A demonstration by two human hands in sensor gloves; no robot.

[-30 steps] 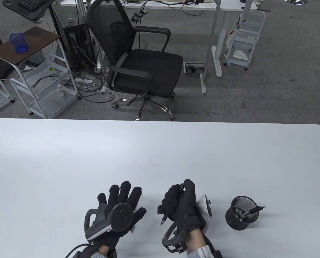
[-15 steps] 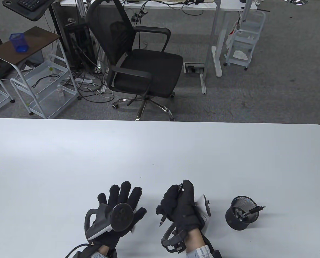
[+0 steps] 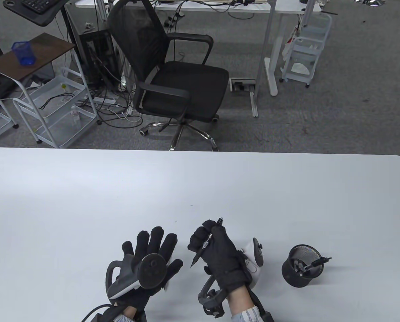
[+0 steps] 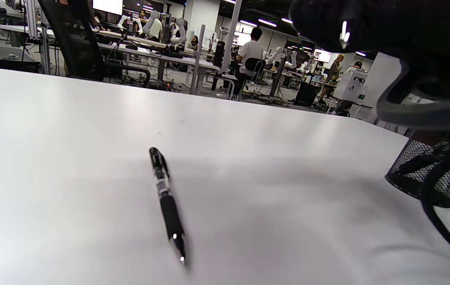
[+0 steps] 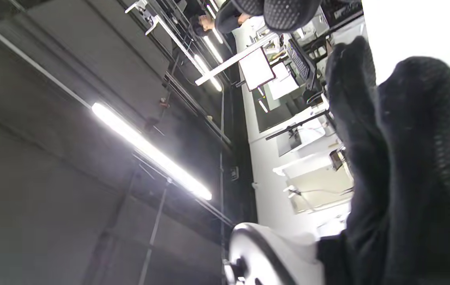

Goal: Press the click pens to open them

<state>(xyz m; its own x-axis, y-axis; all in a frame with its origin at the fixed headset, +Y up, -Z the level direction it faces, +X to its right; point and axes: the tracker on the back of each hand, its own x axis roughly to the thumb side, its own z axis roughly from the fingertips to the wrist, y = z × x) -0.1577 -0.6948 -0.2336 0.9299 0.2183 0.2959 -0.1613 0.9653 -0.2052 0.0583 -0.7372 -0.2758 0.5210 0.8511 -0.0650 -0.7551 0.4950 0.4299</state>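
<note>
My right hand (image 3: pixel 201 243) grips a black click pen (image 3: pixel 206 239) in a fist just above the white table (image 3: pixel 200 188). The pen slants, its button end sticking out past the knuckles and its tip pointing down towards me. To its left my left hand (image 3: pixel 151 248) lies with straight, spread fingers and holds nothing. A second black pen (image 4: pixel 165 206) lies on the table in the left wrist view; the table view does not show it. The right wrist view shows only gloved fingers (image 5: pixel 414 158), no pen.
A black mesh pen holder (image 3: pixel 299 270) with several pens (image 3: pixel 319 261) stands right of my right hand, also in the left wrist view as the holder (image 4: pixel 426 170). A black office chair (image 3: pixel 173 77) stands beyond the far edge.
My right hand has shifted left and forward and turned. The thumb has come off the pen's top, so the button end now shows. The left hand has not moved.
</note>
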